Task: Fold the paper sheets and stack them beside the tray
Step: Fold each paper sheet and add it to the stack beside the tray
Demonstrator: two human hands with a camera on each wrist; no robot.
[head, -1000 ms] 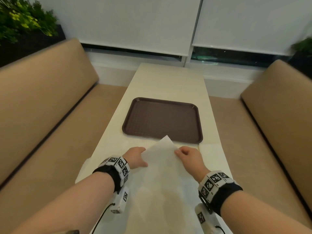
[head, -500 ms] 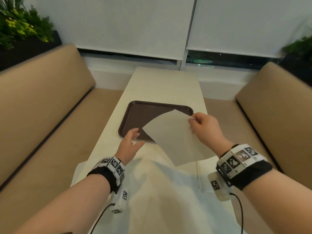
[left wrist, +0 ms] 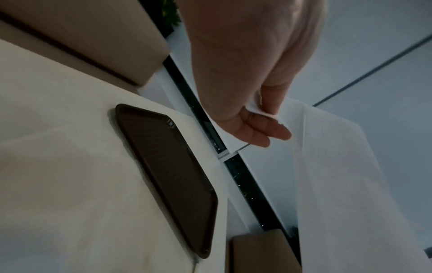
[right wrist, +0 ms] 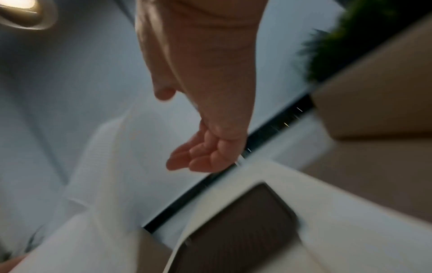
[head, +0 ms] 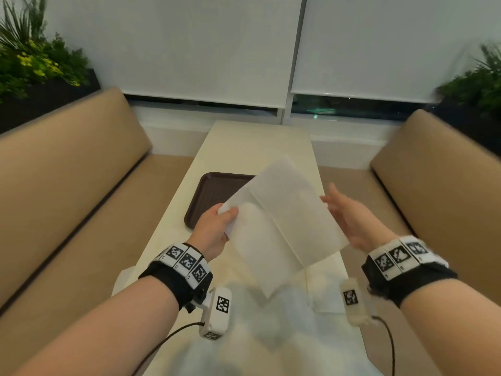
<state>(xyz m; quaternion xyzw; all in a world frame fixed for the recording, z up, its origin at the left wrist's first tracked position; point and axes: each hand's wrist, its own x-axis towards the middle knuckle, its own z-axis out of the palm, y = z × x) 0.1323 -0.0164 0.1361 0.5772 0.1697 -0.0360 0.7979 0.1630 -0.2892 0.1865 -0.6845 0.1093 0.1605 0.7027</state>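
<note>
A white paper sheet [head: 284,218] with a crease across it hangs in the air over the near edge of the brown tray [head: 214,191]. My left hand [head: 214,229] pinches its left corner between thumb and fingers; the left wrist view shows that pinch [left wrist: 252,118] and the sheet [left wrist: 339,166] trailing to the right above the tray [left wrist: 168,175]. My right hand [head: 349,215] is at the sheet's right edge with its fingers spread and holds nothing. In the blurred right wrist view its fingers [right wrist: 198,157] hang loosely, apart from the sheet [right wrist: 105,157].
More white sheets [head: 271,321] lie spread on the near end of the cream table [head: 257,142], with a smaller folded piece [head: 325,289] at their right. Tan benches [head: 67,172] run along both sides. Planters stand behind the benches.
The sheet rose off the table in my right hand. Now my left hand has pinched its left corner and my right hand has let go and opened.
</note>
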